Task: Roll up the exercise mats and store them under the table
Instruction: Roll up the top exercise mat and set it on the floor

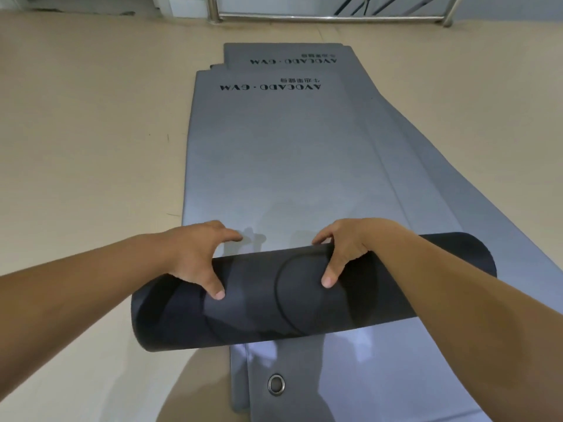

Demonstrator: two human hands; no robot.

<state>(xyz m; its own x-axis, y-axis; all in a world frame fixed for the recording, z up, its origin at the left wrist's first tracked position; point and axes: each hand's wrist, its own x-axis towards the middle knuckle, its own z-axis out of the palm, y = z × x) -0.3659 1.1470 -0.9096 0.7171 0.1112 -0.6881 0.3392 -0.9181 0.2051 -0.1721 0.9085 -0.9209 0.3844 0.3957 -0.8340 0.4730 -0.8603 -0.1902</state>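
Firmly, both hands clasp the roll point(259, 306) of the top mat point(274, 162). The left hand point(195, 257) curls over its left part and the right hand point(344, 248) over its middle. On each, the fingers hook over the far side and the thumb presses the near face.

The roll lies crosswise and slightly slanted, its right end farther away. Its left end juts past the stack's edge over the floor point(76, 132). Beyond it, the unrolled stretch of the top mat runs flat away from the person.

The lower mats point(426, 184) lie beneath, fanned out to the right and at the far end, so their edges show as steps. Wide bare floor lies to the left and right of the stack. A rail point(304, 18) crosses the far side of the room.

The mats are smooth, matte and grey with rounded corners. The rolled outer face is much darker, almost black, marked with thin curved lines. Black lettering point(271, 87) is printed near the far ends of two mats. A round metal eyelet point(276, 383) sits in a lower mat close to the person.
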